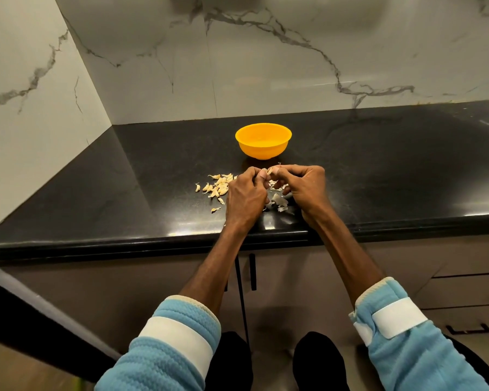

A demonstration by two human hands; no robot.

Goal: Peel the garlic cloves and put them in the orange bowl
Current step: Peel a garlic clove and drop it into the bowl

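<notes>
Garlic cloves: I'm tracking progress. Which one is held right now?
The clove pinched between the left hand and right hand, near the bowl; the rest lie loose in a pile on the counter, left of both hands.

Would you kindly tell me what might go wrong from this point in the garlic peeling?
1. The left hand and the right hand pinch one clove above the counter, short of the orange bowl; if it slips, it may land among the loose skins.
2. Those skins lie near the counter's front edge; a wrist might sweep them off.
3. The pile of cloves beside the left hand could get scattered.
</notes>
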